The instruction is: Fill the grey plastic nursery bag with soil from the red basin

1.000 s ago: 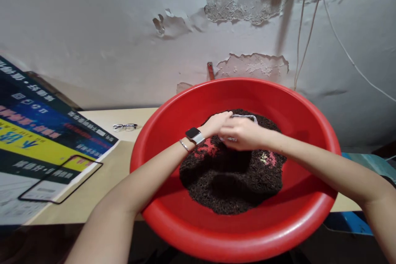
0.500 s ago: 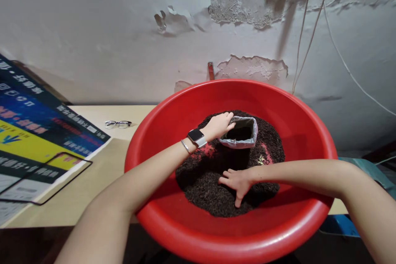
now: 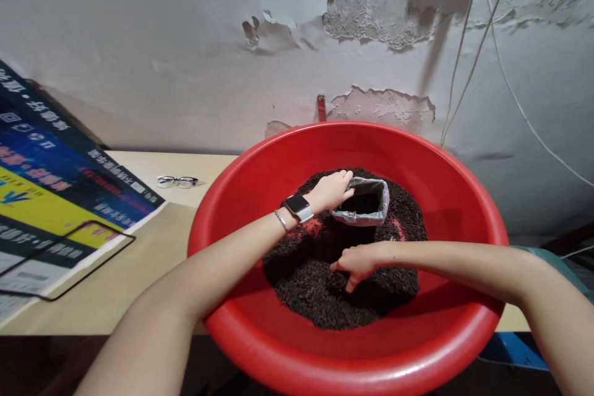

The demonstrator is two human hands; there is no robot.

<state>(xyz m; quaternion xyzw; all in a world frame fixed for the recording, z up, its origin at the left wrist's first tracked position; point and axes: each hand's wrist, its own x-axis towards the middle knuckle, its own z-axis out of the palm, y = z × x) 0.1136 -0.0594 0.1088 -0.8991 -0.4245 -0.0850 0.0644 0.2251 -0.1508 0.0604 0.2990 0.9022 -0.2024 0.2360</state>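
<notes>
A large red basin [image 3: 343,346] holds a heap of dark brown shreds [image 3: 320,303] that look like loose tea. Upright in the heap stands a silvery plastic bag [image 3: 362,218], its squarish mouth open and dark inside. My left hand [image 3: 330,190], with a watch at the wrist, is closed on the bag's left rim; thumb and fingers are partly hidden. In front of the bag, my right hand [image 3: 357,265] is sunk into the heap with fingers curled round some of the dark shreds. Its fingertips are partly buried.
The basin sits on a pale wooden table [image 3: 171,260]. Glasses [image 3: 177,182] lie left of it, near a printed sheet [image 3: 60,210] and a black wire frame [image 3: 93,269]. Behind are a peeling wall [image 3: 185,43] and hanging cables [image 3: 468,55].
My right hand's spread fingers have curled into the dark shreds, where it lay open before. My left hand stays on the bag's rim. The whole view has shifted slightly.
</notes>
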